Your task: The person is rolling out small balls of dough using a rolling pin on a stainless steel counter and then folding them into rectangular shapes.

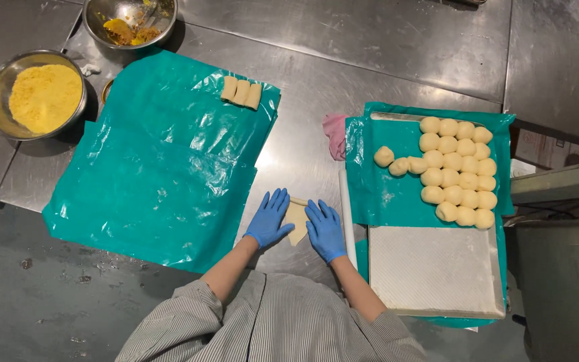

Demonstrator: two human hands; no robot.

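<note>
Head view: both hands (296, 224) press flat dough (297, 221).

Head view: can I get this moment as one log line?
left blue-gloved hand and right blue-gloved hand: flat on pale flattened dough sheet | steel table | open

The worker wore blue disposable gloves on the left hand (269, 219) and right hand (325, 231), sleeves of a grey-and-white striped shirt pushed up.
</note>
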